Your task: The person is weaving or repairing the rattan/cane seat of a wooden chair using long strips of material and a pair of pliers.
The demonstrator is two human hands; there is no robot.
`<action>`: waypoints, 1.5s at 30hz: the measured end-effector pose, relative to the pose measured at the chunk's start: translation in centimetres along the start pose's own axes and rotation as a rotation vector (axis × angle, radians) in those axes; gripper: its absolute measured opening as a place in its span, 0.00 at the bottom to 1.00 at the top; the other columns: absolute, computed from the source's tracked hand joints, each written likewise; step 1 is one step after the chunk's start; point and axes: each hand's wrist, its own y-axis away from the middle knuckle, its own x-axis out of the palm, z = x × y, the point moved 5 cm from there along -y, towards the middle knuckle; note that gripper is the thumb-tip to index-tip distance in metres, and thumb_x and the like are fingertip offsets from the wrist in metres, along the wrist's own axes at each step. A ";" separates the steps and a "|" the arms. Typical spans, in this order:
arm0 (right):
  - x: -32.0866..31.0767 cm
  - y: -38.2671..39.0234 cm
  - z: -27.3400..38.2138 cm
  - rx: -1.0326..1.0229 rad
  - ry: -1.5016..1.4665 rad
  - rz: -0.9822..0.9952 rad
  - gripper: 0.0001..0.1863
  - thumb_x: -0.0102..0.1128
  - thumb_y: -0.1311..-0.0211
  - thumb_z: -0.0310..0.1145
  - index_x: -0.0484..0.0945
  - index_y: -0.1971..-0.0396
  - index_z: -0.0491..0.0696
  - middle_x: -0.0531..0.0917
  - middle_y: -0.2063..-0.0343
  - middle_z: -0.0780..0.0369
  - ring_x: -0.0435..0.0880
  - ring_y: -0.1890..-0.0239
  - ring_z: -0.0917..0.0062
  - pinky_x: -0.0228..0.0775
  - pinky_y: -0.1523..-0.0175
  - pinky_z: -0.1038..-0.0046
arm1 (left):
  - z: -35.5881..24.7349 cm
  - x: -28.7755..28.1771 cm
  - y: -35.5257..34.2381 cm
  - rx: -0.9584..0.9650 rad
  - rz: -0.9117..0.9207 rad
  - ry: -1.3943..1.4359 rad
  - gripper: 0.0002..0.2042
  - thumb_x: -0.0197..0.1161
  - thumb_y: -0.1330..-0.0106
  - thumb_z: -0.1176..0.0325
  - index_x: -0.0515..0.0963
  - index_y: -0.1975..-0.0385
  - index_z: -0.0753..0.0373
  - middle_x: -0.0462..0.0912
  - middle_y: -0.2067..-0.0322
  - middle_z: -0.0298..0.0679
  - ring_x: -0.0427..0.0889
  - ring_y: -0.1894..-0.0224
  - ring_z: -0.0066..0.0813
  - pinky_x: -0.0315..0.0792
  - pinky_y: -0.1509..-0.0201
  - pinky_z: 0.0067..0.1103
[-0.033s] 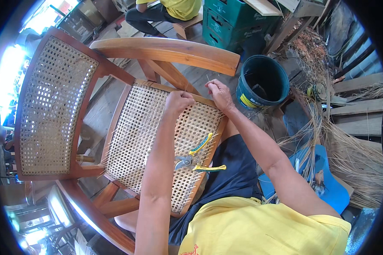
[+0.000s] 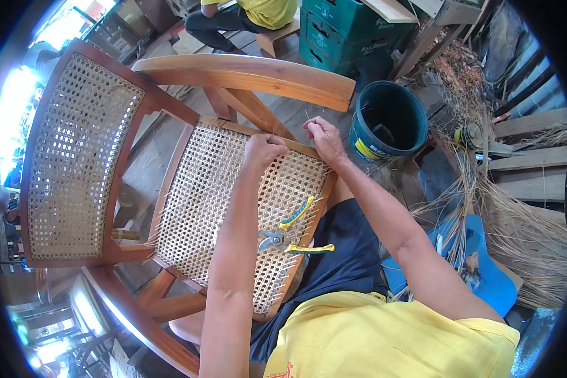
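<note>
A wooden armchair with a woven cane seat (image 2: 192, 183) stands turned in front of me. My left hand (image 2: 264, 151) is closed over the seat's far side, fingers pressed together; whatever they pinch is too thin to make out. Just right of it, beyond the seat frame, my right hand (image 2: 324, 140) pinches a thin cane strand, whose tip sticks up above the fingers. Yellow-and-teal pruning shears (image 2: 275, 239) lie with handles spread on the woven seat, nearer to me than both hands. Short cane ends stick out along the seat's near right edge.
The curved wooden armrest (image 2: 252, 72) arches beyond my hands. A dark green bucket (image 2: 390, 120) stands to the right. Loose cane strands (image 2: 516, 233) heap beside a blue plastic piece (image 2: 485, 271). Green crates (image 2: 334, 38) and a seated person in yellow (image 2: 268, 14) are at the back.
</note>
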 end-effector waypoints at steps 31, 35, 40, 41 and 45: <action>2.2 0.0 2.0 -0.028 0.413 0.473 0.16 0.71 0.49 0.36 0.82 0.64 0.42 0.85 0.68 0.58 0.83 0.64 0.72 0.75 0.56 0.70 | -1.8 1.3 5.1 0.568 -0.244 -0.366 0.07 0.63 0.35 0.65 0.82 0.60 0.56 0.79 0.60 0.42 0.82 0.58 0.47 0.76 0.55 0.38; 2.6 0.1 2.2 -0.245 0.518 0.419 0.17 0.73 0.51 0.37 0.81 0.64 0.42 0.84 0.67 0.57 0.82 0.64 0.72 0.74 0.57 0.70 | -1.6 1.7 5.0 0.533 -0.282 -0.390 0.05 0.61 0.35 0.67 0.80 0.61 0.55 0.78 0.60 0.39 0.82 0.59 0.45 0.76 0.57 0.38; 2.3 -0.5 0.9 -0.055 0.330 0.528 0.18 0.74 0.52 0.37 0.80 0.64 0.43 0.84 0.65 0.57 0.83 0.62 0.71 0.74 0.55 0.69 | -2.3 2.2 5.2 0.528 -0.240 -0.406 0.06 0.60 0.35 0.70 0.80 0.61 0.59 0.78 0.60 0.41 0.82 0.59 0.47 0.75 0.55 0.38; 2.5 -0.5 0.9 -0.043 0.321 0.555 0.18 0.73 0.53 0.38 0.80 0.64 0.43 0.84 0.65 0.56 0.83 0.62 0.70 0.74 0.54 0.69 | -2.4 2.2 5.1 0.558 -0.235 -0.444 0.06 0.60 0.35 0.70 0.80 0.61 0.59 0.78 0.60 0.41 0.82 0.60 0.48 0.75 0.55 0.38; 3.0 -0.5 0.6 -0.022 0.400 0.550 0.16 0.71 0.48 0.34 0.80 0.61 0.42 0.84 0.65 0.59 0.81 0.61 0.77 0.73 0.55 0.72 | -2.6 1.8 4.8 0.541 -0.222 -0.487 0.07 0.59 0.34 0.70 0.82 0.60 0.58 0.81 0.59 0.42 0.83 0.58 0.46 0.76 0.54 0.37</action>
